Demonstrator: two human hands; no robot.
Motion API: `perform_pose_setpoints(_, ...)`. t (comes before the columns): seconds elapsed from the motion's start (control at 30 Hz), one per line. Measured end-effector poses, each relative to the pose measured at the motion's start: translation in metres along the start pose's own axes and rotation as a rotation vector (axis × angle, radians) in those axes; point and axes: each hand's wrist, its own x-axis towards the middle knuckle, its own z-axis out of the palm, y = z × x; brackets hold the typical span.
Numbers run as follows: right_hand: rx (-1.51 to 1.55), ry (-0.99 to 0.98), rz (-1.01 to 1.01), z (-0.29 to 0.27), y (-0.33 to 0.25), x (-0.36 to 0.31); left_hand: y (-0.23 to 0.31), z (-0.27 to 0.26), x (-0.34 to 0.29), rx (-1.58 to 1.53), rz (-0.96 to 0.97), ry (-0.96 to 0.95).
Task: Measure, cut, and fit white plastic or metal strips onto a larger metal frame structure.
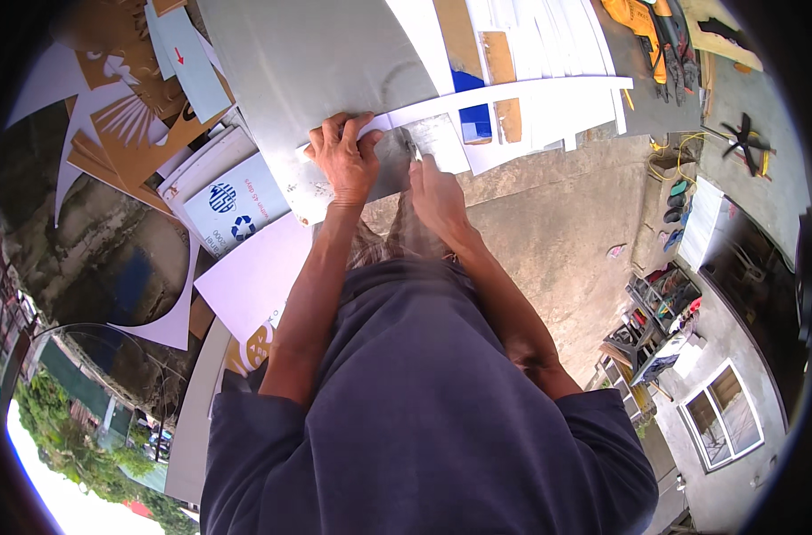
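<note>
A long, narrow white strip (513, 88) runs across a grey metal sheet (325, 62) and out over white sheets at the right. Near its left end, my left hand (343, 159) grips it, with bent fingers over the strip and the thumb along its near side. My right hand (438, 198) is closed around a slim tool with a metallic tip, which looks like a utility knife (412, 147). The tip is close to the near edge of the metal sheet, just below the strip. Most of the handle is hidden inside my fist.
White sheets (557, 45) and brown strips (501, 71) lie at the far right, beside a yellow power tool (638, 20). Brown and white offcuts (138, 120) pile up at the left near a printed box (232, 203). Concrete ground (539, 232) lies below, with footwear (675, 214) at the right.
</note>
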Motion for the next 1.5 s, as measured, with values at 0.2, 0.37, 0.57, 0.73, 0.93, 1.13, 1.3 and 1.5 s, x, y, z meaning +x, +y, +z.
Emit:
perform_pose_setpoints(0.2, 0.324, 0.212, -0.143, -0.026, 0.008, 0.029, -0.006, -0.009, 0.0, -0.004, 0.09, -0.092)
perform_pose_setpoints(0.37, -0.016, 0.121, -0.287, -0.032, 0.015, 0.056, -0.016, -0.018, -0.001, -0.01, 0.219, -0.147)
perform_pose_setpoints(0.57, -0.09, 0.15, -0.518, -0.042, 0.021, 0.061, -0.027, -0.037, 0.014, 0.016, 0.434, -0.255)
perform_pose_setpoints(0.73, -0.122, 0.093, -0.488, -0.042, 0.013, 0.061, -0.047, -0.052, 0.014, 0.048, 0.477, -0.311)
perform_pose_setpoints(0.93, 0.24, 0.084, -0.502, -0.008, -0.015, 0.068, -0.053, -0.082, 0.017, 0.014, 0.15, -0.15)
perform_pose_setpoints(1.13, 0.551, -0.206, -0.198, -0.039, -0.054, 0.038, -0.014, -0.096, 0.021, -0.187, 0.07, -0.343)
perform_pose_setpoints(1.3, 0.27, -0.082, -0.394, -0.055, -0.027, 0.035, 0.005, -0.054, 0.027, -0.254, 0.293, -0.434)
perform_pose_setpoints(1.5, 0.144, -0.095, -0.457, -0.075, 0.0, 0.041, 0.023, -0.04, 0.041, -0.37, 0.285, -0.648)
